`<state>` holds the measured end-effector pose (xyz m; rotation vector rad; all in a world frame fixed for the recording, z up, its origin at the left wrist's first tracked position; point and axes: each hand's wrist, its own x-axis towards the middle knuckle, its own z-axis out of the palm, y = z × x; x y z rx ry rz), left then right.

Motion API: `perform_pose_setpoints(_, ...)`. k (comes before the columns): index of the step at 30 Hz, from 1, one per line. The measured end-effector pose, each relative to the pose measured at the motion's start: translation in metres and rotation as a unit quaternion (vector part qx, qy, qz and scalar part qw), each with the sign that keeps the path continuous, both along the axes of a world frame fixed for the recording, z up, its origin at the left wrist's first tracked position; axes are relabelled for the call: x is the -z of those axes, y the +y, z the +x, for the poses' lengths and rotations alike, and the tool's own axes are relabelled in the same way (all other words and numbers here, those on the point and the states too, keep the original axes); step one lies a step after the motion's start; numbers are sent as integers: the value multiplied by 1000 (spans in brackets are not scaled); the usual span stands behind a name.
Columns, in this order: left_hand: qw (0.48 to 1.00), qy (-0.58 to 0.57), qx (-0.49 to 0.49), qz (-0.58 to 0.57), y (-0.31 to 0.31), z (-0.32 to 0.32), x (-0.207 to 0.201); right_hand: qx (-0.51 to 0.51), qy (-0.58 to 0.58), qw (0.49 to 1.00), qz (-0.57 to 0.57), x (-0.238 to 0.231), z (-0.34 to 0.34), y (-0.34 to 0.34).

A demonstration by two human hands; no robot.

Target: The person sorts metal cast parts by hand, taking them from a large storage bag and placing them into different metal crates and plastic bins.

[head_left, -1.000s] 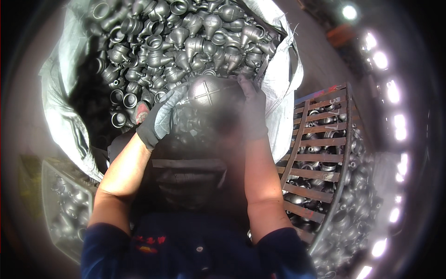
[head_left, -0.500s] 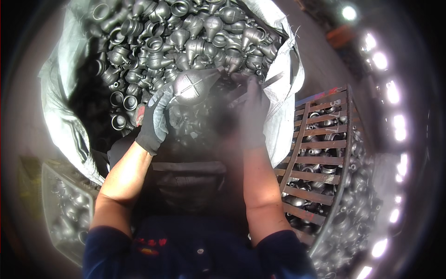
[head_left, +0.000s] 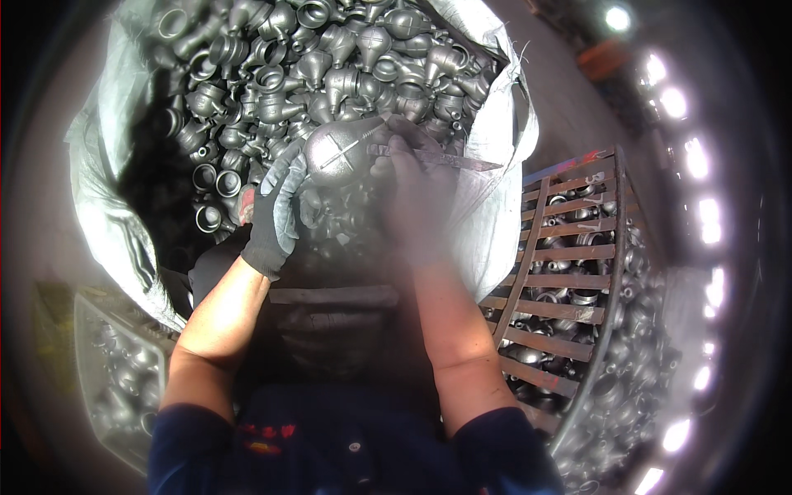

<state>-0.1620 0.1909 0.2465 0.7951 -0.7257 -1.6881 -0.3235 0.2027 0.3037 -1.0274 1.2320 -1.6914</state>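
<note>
My left hand (head_left: 280, 198), in a grey and black glove, is closed on a dark grey metal casting (head_left: 334, 157). The casting is rounded, with a raised cross on its face, and is held over the open bag. My gloved right hand (head_left: 412, 186) is closed round a flat metal file (head_left: 466, 161), whose tapered end sticks out to the right. The hand and the file's other end are at the casting's upper right side; haze and blur hide whether they touch it.
A large white woven bag (head_left: 107, 194) surrounds a heap of similar castings (head_left: 338, 62). To the right leans a rusty slatted metal rack (head_left: 569, 256), with more castings behind it and beside it. At lower left stands a pale bin (head_left: 120, 388) of castings.
My right hand has moved left, close against the casting, and the file now lies nearly level instead of slanting up to the right. My left hand keeps its place.
</note>
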Motion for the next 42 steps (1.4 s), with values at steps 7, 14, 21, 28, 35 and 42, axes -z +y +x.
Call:
perform_pose_setpoints(7,999,-29,-2,-29,0,-3,-2,-20,-42,998,47,-5,4,8)
perform_pose_setpoints(14,1000,17,0,-18,-1,0,0,-39,-36,997,51,-5,7,12)
perform_pose_setpoints(21,999,34,5,-10,-3,1,-1,-55,14,995,83,-7,17,19)
perform_pose_setpoints(28,998,49,33,4,-4,7,2,-66,-89,992,67,-5,-7,11)
perform_pose_setpoints(35,995,75,59,29,-5,12,-7,-32,-109,987,114,2,-37,8)
perform_pose_setpoints(42,996,-42,80,-3,-1,6,-17,-65,-40,991,106,5,-35,0)
